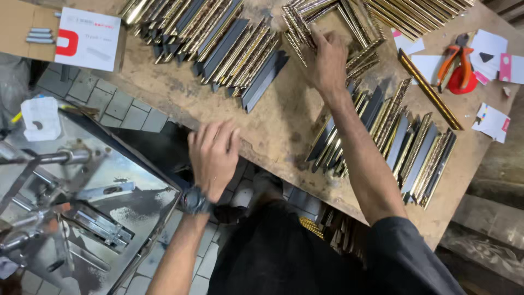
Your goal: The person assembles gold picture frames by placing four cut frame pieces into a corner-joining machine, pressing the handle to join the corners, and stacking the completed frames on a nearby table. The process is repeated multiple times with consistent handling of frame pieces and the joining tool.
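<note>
Moulding pieces (305, 24): gilt mitred frame lengths, far side of workbench (273, 123), centre; I judge they sit in fanned rows so each is easy to pick singly.
Right hand (326, 63): I see it reaching far, palm down on this small stack.
Right fingers (315, 34): spread and lightly curled over the top pieces, touching; I cannot tell whether any piece is actually gripped.
Left hand (213, 153): at near bench edge, fingers loosely bent, holding nothing; I read it as a brace.
Other stacks: larger fan (218, 41) far left; row (404, 147) right, beside forearm.
Pliers (457, 60): orange handles, far right, well apart.
Metal machine (76, 196): near left, untouched.
</note>
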